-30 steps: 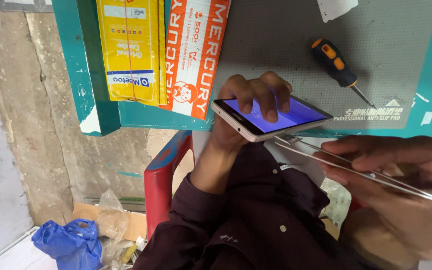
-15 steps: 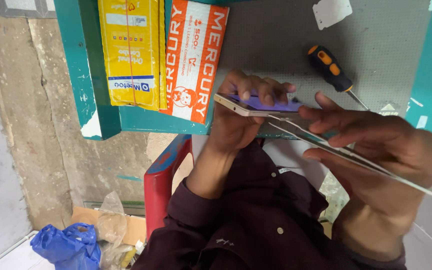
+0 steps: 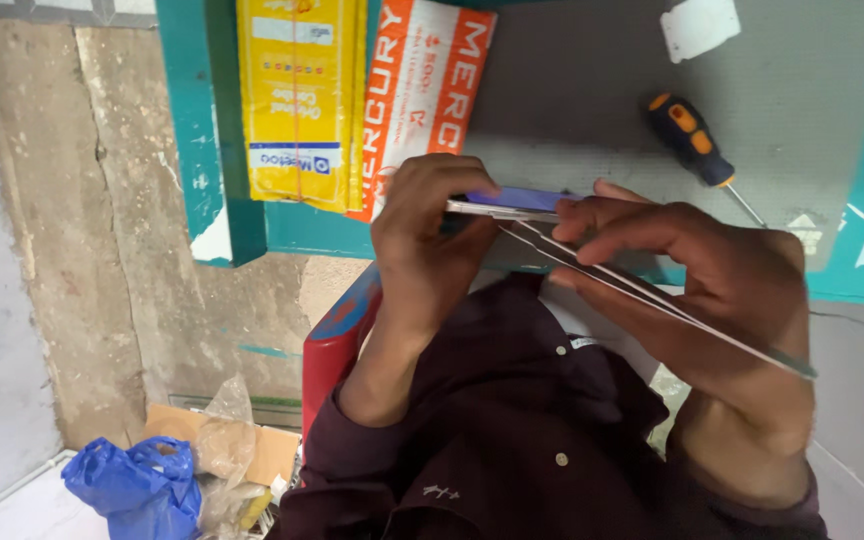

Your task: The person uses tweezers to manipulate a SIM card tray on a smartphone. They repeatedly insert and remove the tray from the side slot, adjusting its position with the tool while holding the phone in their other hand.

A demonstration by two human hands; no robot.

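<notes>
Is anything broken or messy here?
The green table edge has paint chipped off at its corner, showing white. On the floor, a blue plastic bag lies heaped with crumpled wrappers and cardboard. The phone shows no damage I can see.

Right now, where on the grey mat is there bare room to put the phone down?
Bare grey work mat lies between the orange cardboard box and the orange-and-black screwdriver. It is crowded near the front edge, where both hands hold the slim white-edged phone.
</notes>
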